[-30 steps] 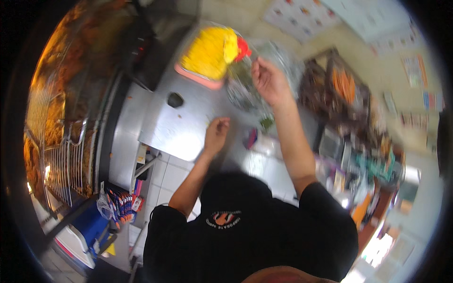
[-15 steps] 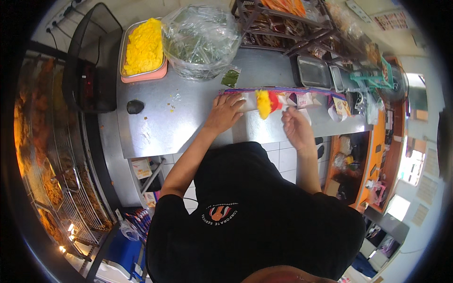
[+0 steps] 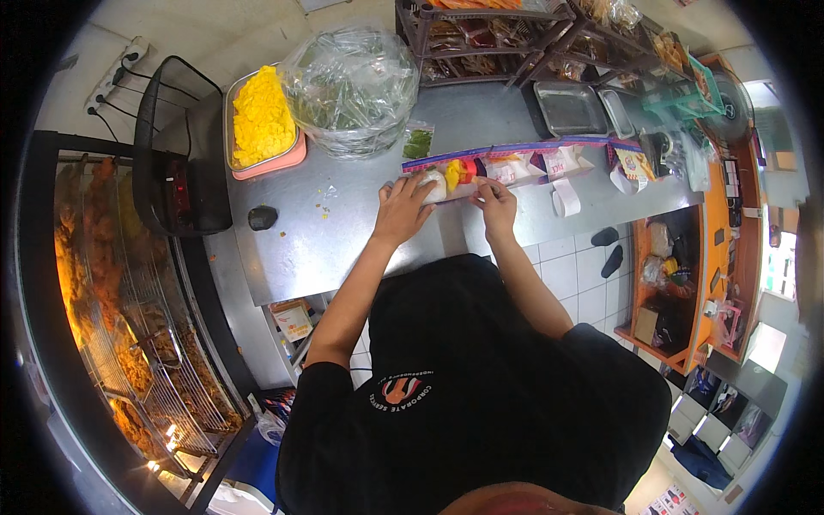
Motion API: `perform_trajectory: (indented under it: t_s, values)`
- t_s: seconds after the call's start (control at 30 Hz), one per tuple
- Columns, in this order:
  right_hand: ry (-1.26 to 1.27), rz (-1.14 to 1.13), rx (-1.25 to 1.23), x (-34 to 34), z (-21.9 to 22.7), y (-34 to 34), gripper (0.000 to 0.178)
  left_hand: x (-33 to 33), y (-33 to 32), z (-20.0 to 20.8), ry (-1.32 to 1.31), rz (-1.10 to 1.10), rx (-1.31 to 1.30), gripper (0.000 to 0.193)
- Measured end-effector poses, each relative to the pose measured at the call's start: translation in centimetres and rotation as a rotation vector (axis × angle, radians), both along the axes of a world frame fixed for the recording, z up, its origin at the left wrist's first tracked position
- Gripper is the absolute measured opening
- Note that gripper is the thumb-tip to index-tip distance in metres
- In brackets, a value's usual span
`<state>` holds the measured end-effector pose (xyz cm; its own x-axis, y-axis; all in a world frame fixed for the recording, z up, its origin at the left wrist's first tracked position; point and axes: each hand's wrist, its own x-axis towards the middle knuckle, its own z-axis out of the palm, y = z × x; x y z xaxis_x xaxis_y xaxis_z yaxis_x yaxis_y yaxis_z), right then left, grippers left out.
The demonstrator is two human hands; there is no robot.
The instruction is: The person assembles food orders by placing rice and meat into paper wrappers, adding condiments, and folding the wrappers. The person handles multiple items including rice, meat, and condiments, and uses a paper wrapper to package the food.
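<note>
My left hand (image 3: 402,210) lies over the left end of a row of open cartons, its fingers spread against a white mound (image 3: 434,184) that looks like rice or a wrapped bundle. Just right of the mound sit a yellow piece of food (image 3: 453,176) and a small red item (image 3: 469,169). My right hand (image 3: 495,210) is at the carton's near edge, thumb and fingers pinched together; what they hold is too small to tell. White packets (image 3: 512,169) fill the cartons farther right. A purple strip (image 3: 481,151) runs along their back edge.
A tray of yellow food (image 3: 264,120) and a large clear bag of greens (image 3: 349,94) stand at the back left. A dark lump (image 3: 263,218) lies on the steel counter (image 3: 300,266). Metal trays (image 3: 569,110) and dark racks (image 3: 481,43) stand behind. A lit food warmer (image 3: 137,326) is at left.
The yellow and red food, earlier tilted up by my right hand, now sits lower in the carton. My right hand has moved left and closed in a pinch. The view has shifted.
</note>
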<state>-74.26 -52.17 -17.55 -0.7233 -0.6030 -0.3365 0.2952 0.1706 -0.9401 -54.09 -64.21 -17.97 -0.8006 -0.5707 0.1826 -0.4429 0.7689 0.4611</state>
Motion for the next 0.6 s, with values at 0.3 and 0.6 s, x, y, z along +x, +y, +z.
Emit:
perform_trajectory:
  t_s: [0.3,0.6]
  values:
    - [1.143,0.481,0.095,0.0,1.0,1.1,0.019,0.1,0.3,-0.5,0.024,0.025,0.083,0.054]
    - [1.273,0.412,0.078,0.4,-0.2,1.1,0.022,0.4,0.4,-0.5,0.055,0.026,0.135,0.057]
